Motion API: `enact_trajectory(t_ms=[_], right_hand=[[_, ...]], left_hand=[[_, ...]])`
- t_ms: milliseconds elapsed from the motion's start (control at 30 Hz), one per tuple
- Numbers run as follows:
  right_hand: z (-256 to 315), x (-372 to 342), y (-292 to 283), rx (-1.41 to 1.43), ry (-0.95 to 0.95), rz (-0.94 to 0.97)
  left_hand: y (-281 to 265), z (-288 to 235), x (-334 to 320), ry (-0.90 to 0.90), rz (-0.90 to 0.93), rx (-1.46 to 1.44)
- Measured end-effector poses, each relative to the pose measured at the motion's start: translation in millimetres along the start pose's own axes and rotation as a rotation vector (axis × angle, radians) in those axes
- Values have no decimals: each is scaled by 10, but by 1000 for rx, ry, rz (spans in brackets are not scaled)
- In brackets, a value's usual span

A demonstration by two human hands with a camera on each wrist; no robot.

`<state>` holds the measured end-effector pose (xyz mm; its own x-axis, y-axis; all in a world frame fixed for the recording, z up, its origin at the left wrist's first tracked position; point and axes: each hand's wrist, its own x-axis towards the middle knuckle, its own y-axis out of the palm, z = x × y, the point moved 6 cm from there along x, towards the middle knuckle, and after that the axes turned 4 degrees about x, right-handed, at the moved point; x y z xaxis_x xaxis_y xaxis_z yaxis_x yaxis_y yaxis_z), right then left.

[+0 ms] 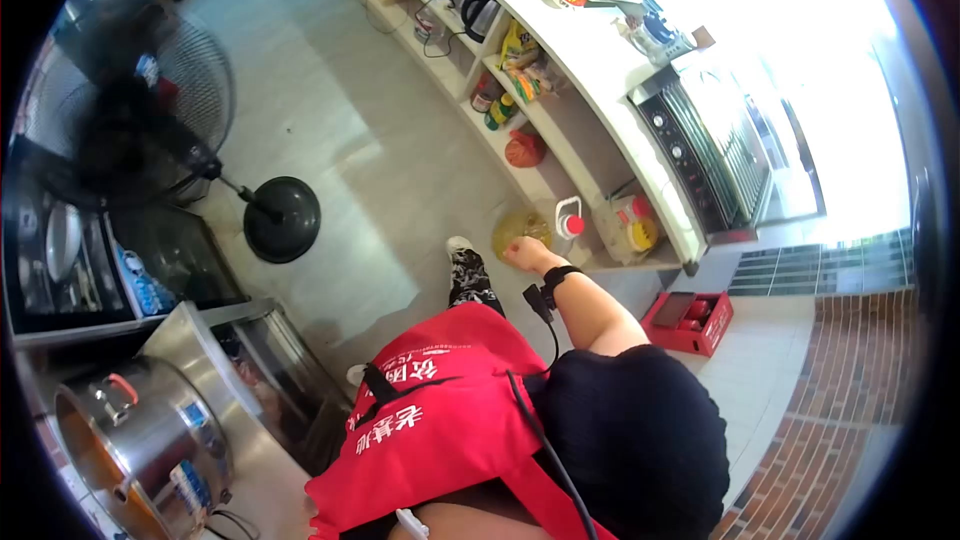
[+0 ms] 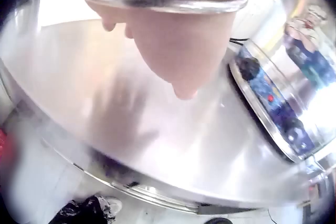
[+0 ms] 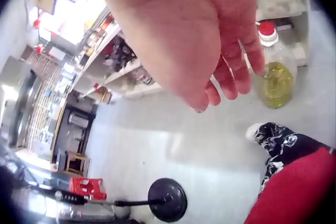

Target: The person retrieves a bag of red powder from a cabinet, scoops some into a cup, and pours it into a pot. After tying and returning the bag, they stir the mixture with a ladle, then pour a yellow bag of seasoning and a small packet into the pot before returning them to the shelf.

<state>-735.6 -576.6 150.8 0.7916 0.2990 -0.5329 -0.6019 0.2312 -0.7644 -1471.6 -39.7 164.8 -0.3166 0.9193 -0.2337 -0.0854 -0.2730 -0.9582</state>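
In the head view my right hand [image 1: 527, 254] hangs in front of the shelf unit, overlapping a clear jug of yellow oil [image 1: 512, 230] on the floor. The right wrist view shows the palm and loosely extended fingers, holding nothing, beside the oil jug [image 3: 277, 85] with its red cap. My left hand [image 2: 176, 45], with a silver bangle at the wrist, is over a shiny metal counter [image 2: 205, 145] that carries its shadow. Its thumb points down and most of its fingers are hidden. A clear-sided container with blue pictures [image 2: 278, 98] stands to its right.
A standing fan's round black base [image 1: 282, 219] is on the floor at left, near a large steel pot [image 1: 165, 430]. Open shelves [image 1: 545, 120] with bottles and packets run along the right. A red crate [image 1: 712, 330] lies by the brick-patterned floor, below an oven [image 1: 690, 155].
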Motion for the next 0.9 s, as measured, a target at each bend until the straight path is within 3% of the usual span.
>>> enact_trajectory(t_ms=[67,167,200,267,300,333,367,400,433,467,500,567,600,633,667,900], right_hand=[[-448,449,-202,276,176,17],[-1063,1789,-435,452,174,-74],[-1106,2233,-621,394,34,-242],[-1260,3182,-936,477,12,-247],[-1330,3709,-1176,497,-50,-327],[-1430,4136,-1322,521,-99,-400],[-1297,4294,-1744,440,-72,-517],[-1276,4605,-2015,177,-115,-686],[-1129,4705,-2402,342,-65,-565],[-1278,5103,-2530,280,-103,-758],[-1601,5645,-2568,416,-90,-846],[-1075,5314,-3193,354,203,-672],[-1488,5956,-3062,471,263,-470],[-1665,6331,-3030,544,162,-643],[-1684,6462,-3080,554,145,-680],[-1798,6577,-3052,474,200,-641]], left_hand=[[45,-312,-283,9,-21,-16],[279,-930,-1077,33,0,-35],[440,-1065,-1374,5,1,-29],[672,-1591,-1962,230,-57,138],[791,-1776,-2268,192,-48,140],[840,-1982,-2553,325,-17,70],[861,-2173,-2816,461,13,3],[833,-2284,-3006,431,18,26],[773,-2545,-3246,548,64,41],[752,-2747,-3469,667,112,53],[761,-2807,-3571,641,116,70],[713,-2971,-3720,762,89,103],[674,-3017,-3769,746,91,118],[656,-3042,-3795,701,141,134],[640,-3061,-3822,659,188,147],[547,-3173,-3971,646,296,181]])
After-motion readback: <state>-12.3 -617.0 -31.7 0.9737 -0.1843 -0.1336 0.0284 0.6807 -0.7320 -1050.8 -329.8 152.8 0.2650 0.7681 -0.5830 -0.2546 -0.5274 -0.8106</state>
